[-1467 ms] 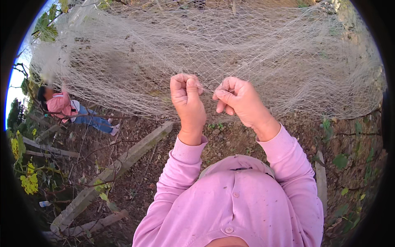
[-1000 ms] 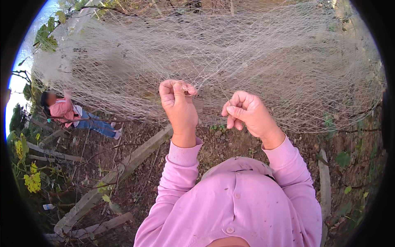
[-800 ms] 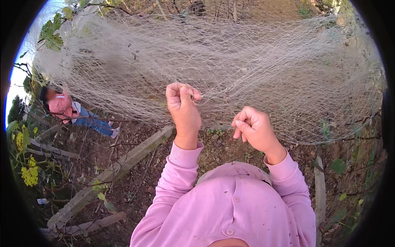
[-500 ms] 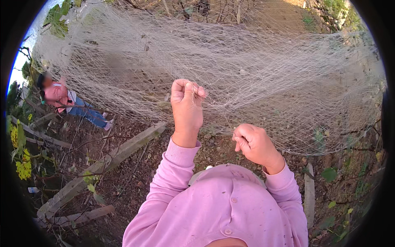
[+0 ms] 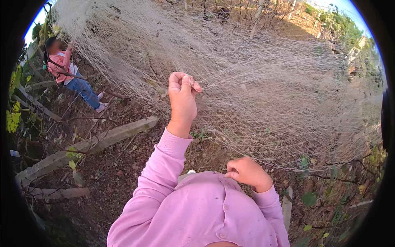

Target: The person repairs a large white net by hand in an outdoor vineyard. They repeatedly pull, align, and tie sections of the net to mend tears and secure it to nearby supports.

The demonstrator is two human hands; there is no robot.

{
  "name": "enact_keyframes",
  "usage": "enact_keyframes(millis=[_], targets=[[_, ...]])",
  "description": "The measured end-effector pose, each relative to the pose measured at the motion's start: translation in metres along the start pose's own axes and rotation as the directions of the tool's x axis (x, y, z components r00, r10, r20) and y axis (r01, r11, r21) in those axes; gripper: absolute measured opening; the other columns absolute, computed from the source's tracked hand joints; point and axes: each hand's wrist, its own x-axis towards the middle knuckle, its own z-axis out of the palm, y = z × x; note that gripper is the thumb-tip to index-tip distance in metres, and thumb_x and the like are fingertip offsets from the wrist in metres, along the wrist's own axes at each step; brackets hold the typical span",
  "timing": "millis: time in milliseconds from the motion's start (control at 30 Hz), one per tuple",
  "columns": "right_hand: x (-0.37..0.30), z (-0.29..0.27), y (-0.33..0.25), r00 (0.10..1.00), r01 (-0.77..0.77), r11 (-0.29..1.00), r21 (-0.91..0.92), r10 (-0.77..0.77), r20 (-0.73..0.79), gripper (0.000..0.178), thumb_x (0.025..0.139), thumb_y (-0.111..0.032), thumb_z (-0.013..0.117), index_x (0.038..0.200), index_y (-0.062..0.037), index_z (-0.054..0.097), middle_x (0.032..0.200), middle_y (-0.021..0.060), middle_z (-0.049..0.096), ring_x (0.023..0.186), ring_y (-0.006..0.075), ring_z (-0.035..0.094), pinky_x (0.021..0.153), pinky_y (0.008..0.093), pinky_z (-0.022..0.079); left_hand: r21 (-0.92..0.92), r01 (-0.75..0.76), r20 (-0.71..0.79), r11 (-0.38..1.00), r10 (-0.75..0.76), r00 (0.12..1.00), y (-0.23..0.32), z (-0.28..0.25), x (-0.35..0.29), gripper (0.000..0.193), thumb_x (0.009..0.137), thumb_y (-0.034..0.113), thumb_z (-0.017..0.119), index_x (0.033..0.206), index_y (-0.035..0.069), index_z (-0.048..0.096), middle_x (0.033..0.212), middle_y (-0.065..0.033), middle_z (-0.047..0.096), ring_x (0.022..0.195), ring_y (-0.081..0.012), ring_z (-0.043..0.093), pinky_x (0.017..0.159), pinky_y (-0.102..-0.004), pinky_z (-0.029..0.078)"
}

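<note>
A wide, pale mesh net [image 5: 263, 94] with thin strands hangs bunched across the space in front of me. My left hand [image 5: 183, 95] is raised at its near side, thumb and fingers pinched on some of its strands, which pull into a tight line toward the right. Lower down and close to my body, my right hand [image 5: 248, 173] is closed, its fingers curled toward the thumb. Whether it has a thin strand in it is hidden. It sits just below the net's lower edge.
On the left, another person [image 5: 74, 74] in a pink top and jeans stands by the net's far end. A grey post [image 5: 88, 146] lies slanted at lower left, with a shorter one [image 5: 59, 193] beside it. Another post [image 5: 287, 208] shows at lower right. Vines and leaves [image 5: 309, 199] surround the soil.
My right hand has come down and toward my body. The left hand keeps its pinch, slightly higher in the picture. The whole view has tilted and the net's right side hangs lower.
</note>
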Motion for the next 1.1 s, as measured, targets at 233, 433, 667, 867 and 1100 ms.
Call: enact_keyframes(millis=[233, 433, 667, 867, 1100], targets=[[0.018, -0.038, -0.058, 0.915, 0.301, 0.786, 0.54, -0.078, -0.396, 0.01, 0.092, -0.005, 0.068, 0.098, 0.0029, 0.067, 0.098, 0.0123, 0.067, 0.078, 0.0158, 0.071, 0.062, 0.0246, 0.056, 0.084, -0.139, 0.108, 0.987, 0.13, 0.986, -0.007, 0.008, -0.012, 0.008, 0.104, 0.008, 0.046, 0.097, 0.009, 0.045, 0.083, -0.0022, 0.05, 0.068, -0.0117, 0.05, 0.064, -0.0288, 0.048], [0.08, -0.052, -0.043, 0.589, 0.286, 0.921, 0.264, 0.048, -0.807, 0.022, 0.095, 0.004, 0.057, 0.117, 0.002, 0.062, 0.103, 0.0067, 0.063, 0.073, 0.0102, 0.066, 0.06, 0.021, 0.054, 0.139, -0.164, 0.158, 0.976, 0.142, 0.977, 0.002, 0.01, -0.029, 0.008, 0.105, 0.01, 0.046, 0.097, 0.009, 0.045, 0.083, -0.0018, 0.049, 0.068, -0.0107, 0.049, 0.064, -0.0289, 0.046], [0.106, -0.047, -0.031, 0.371, 0.15, 0.946, -0.288, -0.324, -0.87, 0.037, 0.08, 0.003, 0.07, 0.115, -0.0082, 0.064, 0.089, 0.0093, 0.062, 0.075, 0.0263, 0.064, 0.061, 0.0343, 0.051, 0.098, -0.158, 0.16, 0.983, 0.141, 0.977, 0.014, 0.007, -0.029, 0.009, 0.105, 0.01, 0.045, 0.097, 0.009, 0.045, 0.084, -0.0014, 0.049, 0.067, -0.0103, 0.049, 0.064, -0.0276, 0.045], [0.106, -0.057, -0.029, 0.278, 0.052, 0.887, -0.459, -0.455, -0.846, 0.025, 0.075, 0.0, 0.077, 0.097, -0.0097, 0.069, 0.087, 0.0068, 0.058, 0.065, 0.0206, 0.06, 0.053, 0.0306, 0.048, -0.268, 0.157, 0.31, 0.951, -0.069, 0.948, 0.027, 0.011, -0.028, 0.008, 0.105, 0.016, 0.048, 0.101, 0.009, 0.047, 0.086, -0.0008, 0.05, 0.074, -0.0099, 0.05, 0.071, -0.0278, 0.046], [0.091, -0.062, -0.028, 0.093, 0.097, 0.839, -0.536, -0.544, -0.834, 0.024, 0.076, 0.002, 0.08, 0.093, -0.0038, 0.063, 0.072, 0.0032, 0.055, 0.055, 0.012, 0.051, 0.048, 0.0244, 0.041, -0.245, 0.276, 0.424, 0.93, -0.153, 0.893, 0.038, 0.035, -0.04, 0.026, 0.093, 0.01, 0.067, 0.113, 0.007, 0.051, 0.093, 0.001, 0.051, 0.079, -0.0076, 0.048, 0.075, -0.0251, 0.045]])
